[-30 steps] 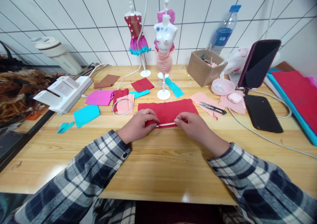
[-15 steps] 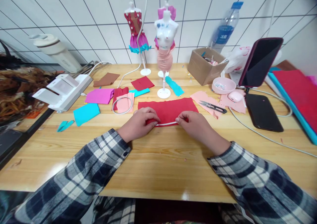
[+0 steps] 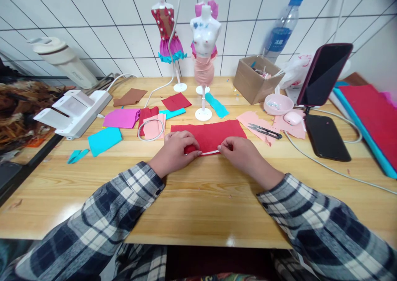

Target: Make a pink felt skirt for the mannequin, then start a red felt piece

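A piece of red cloth (image 3: 211,133) lies flat in front of me, with a narrow white strip (image 3: 210,152) running along its near edge. My left hand (image 3: 177,150) rests on the cloth's left part, fingers curled, thumb and fingertips closed at the strip. At the strip's right part, my right hand (image 3: 237,150) pinches it between thumb and forefinger. The strip's ends are hidden under my hands. Just beyond the cloth stands a white mini dress form (image 3: 205,28) with a pink wrap around its lower half.
Thread snips (image 3: 265,130) lie on pink cloth at the right, near a pink bowl (image 3: 278,104), a cardboard box (image 3: 256,82) and a phone (image 3: 325,76) propped up. Blue cloth (image 3: 105,141) and purple cloth (image 3: 121,118) lie left, beside a white charging dock (image 3: 79,113).
The view has shifted slightly, so everything sits a little higher and further left. My left thumb has moved a little right along the strip, and less of the strip shows between my hands.
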`<state>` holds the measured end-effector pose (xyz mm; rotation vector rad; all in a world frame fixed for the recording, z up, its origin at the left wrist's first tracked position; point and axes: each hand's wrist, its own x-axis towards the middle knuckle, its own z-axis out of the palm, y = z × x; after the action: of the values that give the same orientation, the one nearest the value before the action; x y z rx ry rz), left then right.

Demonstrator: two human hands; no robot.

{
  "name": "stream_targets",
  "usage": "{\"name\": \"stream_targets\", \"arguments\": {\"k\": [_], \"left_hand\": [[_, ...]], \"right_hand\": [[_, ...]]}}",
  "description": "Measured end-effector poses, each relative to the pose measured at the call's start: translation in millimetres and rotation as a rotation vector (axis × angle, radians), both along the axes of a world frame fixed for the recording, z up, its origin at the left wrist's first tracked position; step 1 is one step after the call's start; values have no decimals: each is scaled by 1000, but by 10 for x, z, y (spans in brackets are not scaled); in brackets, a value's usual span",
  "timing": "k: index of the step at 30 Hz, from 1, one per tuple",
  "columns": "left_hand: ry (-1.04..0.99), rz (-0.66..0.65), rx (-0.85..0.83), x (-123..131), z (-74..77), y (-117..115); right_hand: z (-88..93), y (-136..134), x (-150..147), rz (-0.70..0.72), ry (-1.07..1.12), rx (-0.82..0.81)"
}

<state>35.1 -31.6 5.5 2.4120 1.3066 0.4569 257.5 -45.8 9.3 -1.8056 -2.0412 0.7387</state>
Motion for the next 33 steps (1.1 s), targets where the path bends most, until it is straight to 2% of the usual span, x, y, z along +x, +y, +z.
{"name": "stream_targets", "arguments": {"k": [16,33], "left_hand": [[23,20,-9,-10,-44,-2],[40,46,-18,1,-82,21]], "right_hand": [[-27,6,-9,-25,-67,38],[-116,11,19,38,-121,102]]}}
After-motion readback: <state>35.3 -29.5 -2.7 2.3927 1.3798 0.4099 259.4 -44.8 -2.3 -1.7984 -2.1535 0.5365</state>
